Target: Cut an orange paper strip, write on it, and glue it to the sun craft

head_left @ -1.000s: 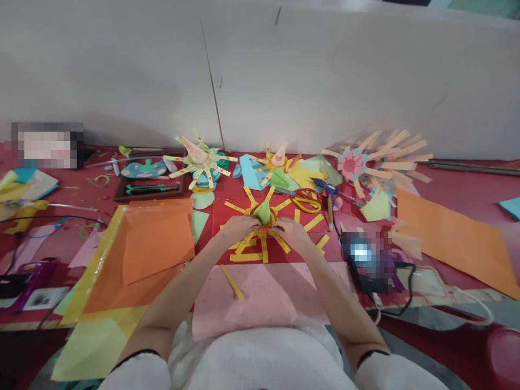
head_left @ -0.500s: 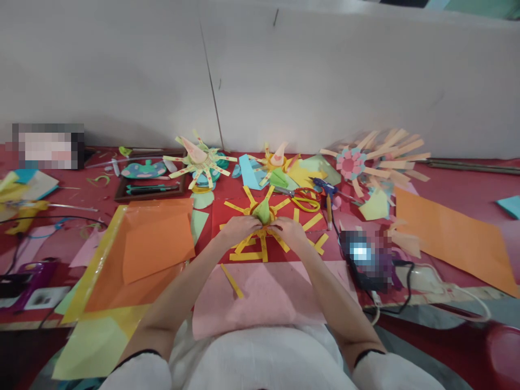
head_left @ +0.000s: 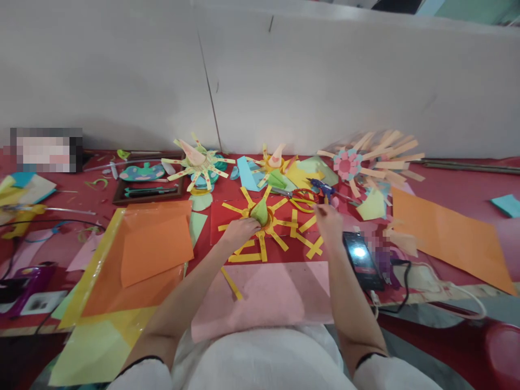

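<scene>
A paper flower with yellow strip rays [head_left: 268,230] and a green cone [head_left: 260,212] in its middle lies on a red sheet [head_left: 219,216]. My left hand [head_left: 239,232] is closed on the flower's near-left side, fingertips at the base of the cone. My right hand [head_left: 330,223] is off the flower and stretched to the right, close to the red-and-yellow scissors [head_left: 303,199] and the blue glue gun [head_left: 325,189]. Its fingers are smeared, so I cannot make out whether they hold anything. Loose yellow strips [head_left: 311,246] lie below it.
A lit phone [head_left: 359,259] lies just right of my right wrist, with cables behind it. Pink paper [head_left: 264,292] is in front of me, orange sheets at left [head_left: 156,249] and right [head_left: 450,238]. Finished paper flowers [head_left: 199,162] [head_left: 353,162] stand by the white wall.
My right hand has let go of the flower and moved right and away, toward the scissors and glue gun. My left hand stays on the flower.
</scene>
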Motion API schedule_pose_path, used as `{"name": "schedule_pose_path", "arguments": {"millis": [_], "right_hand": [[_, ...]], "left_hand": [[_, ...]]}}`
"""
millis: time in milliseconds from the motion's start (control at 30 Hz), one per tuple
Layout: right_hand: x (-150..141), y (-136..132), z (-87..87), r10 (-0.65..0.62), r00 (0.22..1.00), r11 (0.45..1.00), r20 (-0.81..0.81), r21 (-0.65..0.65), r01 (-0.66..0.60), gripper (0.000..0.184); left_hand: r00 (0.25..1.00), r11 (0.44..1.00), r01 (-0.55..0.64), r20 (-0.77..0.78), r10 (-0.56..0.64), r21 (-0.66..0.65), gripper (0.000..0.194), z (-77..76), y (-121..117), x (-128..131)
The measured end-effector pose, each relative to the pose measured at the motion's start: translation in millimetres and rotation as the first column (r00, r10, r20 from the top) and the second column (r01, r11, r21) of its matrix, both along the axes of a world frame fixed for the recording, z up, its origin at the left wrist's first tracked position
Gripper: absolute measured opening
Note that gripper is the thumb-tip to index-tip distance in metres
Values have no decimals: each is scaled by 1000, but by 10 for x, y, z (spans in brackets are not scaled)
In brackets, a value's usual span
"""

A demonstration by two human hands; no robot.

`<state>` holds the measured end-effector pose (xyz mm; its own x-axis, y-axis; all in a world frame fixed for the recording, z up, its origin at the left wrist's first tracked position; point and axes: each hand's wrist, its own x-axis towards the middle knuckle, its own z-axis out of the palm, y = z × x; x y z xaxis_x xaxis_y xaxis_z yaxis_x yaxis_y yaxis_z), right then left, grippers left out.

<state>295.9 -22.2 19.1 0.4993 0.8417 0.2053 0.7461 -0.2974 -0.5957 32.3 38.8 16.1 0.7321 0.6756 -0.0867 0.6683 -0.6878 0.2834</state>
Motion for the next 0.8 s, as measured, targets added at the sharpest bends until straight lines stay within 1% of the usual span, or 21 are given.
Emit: {"name": "schedule_pose_path", "arguments": {"millis": [33, 67, 100, 167, 233, 300, 500, 567, 633, 700, 800], "right_hand": [[182, -6, -5, -103, 994, 994, 23, -44, 104, 33], [347, -8, -14, -195, 980, 973, 49, -114, 200, 32], [486, -6, -27, -258, 964, 942, 67, -202, 266, 31], [671, 17, -54, -282, 957, 917, 68, -275, 290, 27], [737, 63, -74, -272, 961, 906, 56, -323, 275, 24], [716, 121, -85, -254, 966, 897, 51, -362, 255, 25], [480, 227, -125, -181, 980, 878, 78, -436, 197, 42], [421, 225, -149, -147, 986, 869, 77, -467, 166, 40], [408, 207, -157, -117, 991, 866, 69, -480, 136, 34], [454, 172, -133, -107, 992, 870, 70, -476, 127, 29], [615, 93, -38, -143, 985, 866, 101, -469, 174, 28]], "left_hand": [[1000, 1000, -4, -2, 4, -1, 26, 1, -6, 0], [1000, 1000, -7, -4, 7, -2, 26, 1, -13, 1], [1000, 1000, -11, -5, 10, -4, 25, 1, -19, 1], [1000, 1000, -18, -7, 18, -7, 24, -3, -31, 0], [1000, 1000, -27, -6, 27, -8, 24, -8, -39, -1], [999, 999, -34, -3, 34, -7, 24, -14, -44, -4], [999, 999, -47, 4, 47, 2, 24, -31, -40, -9], [999, 999, -44, 5, 44, 1, 24, -34, -35, -11], [999, 999, -40, 8, 40, -2, 24, -34, -30, -16], [999, 999, -41, 11, 41, -6, 24, -34, -26, -21], [999, 999, -46, 15, 47, -14, 24, -38, -23, -29]]}}
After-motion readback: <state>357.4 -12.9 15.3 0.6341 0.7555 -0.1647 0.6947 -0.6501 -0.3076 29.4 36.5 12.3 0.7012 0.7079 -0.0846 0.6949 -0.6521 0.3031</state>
